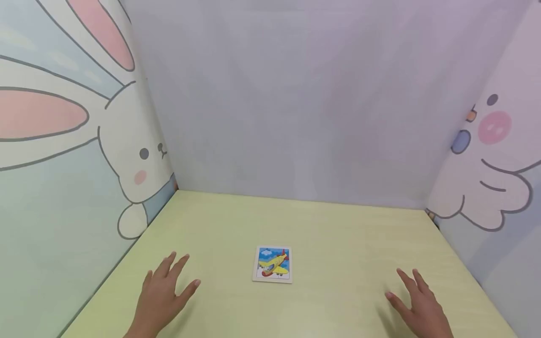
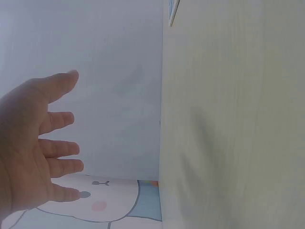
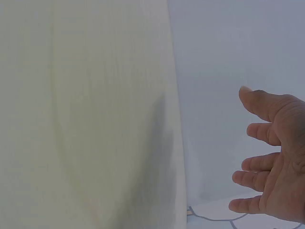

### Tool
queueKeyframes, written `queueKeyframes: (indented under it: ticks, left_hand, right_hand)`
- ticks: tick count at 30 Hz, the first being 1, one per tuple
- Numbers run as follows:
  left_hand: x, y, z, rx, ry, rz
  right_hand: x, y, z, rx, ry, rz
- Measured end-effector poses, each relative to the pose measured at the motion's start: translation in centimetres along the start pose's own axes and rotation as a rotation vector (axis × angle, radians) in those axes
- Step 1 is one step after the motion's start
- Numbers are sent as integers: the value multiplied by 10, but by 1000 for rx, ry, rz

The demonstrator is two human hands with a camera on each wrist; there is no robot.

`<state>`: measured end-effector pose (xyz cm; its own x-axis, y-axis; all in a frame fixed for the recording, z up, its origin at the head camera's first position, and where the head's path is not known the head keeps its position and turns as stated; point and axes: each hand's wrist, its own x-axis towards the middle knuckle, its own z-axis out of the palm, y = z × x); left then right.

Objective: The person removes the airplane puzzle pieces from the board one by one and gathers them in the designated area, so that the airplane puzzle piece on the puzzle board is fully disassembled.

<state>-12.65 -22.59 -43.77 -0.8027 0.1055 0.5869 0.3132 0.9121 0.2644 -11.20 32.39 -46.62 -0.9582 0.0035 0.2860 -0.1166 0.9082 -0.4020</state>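
A small square picture puzzle with a pale frame lies flat on the table, showing a yellow airplane with red parts on a blue sky. To its left, my left hand hovers over the table with fingers spread, holding nothing. My right hand is held above the table farther off to the right of the puzzle, its fingers extended and nothing in it. In the left wrist view only a corner of the puzzle shows at the top edge. Neither hand touches the puzzle.
The pale yellow table runs back to a plain grey-white backdrop. A side panel with a cartoon rabbit borders the left, and another with a white cartoon animal borders the right. Shadows of both hands fall on the tabletop.
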Motion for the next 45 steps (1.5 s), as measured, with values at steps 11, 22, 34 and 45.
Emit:
queueKeyframes:
  ticks: [11, 22, 34, 45]
  left_hand:
    - [-5, 19, 8, -141, -53, -100]
    - [-4, 42, 21, -247, -133, -160]
    - [9, 61, 33, -257, -204, -126]
    - [23, 83, 47, -299, -315, -119]
  right_hand:
    - [2, -36, 13, 204, 32, 7]
    - [19, -63, 27, 328, 11, -27]
    - [23, -87, 46, 527, -78, 9]
    - [39, -109, 58, 634, -178, 15]
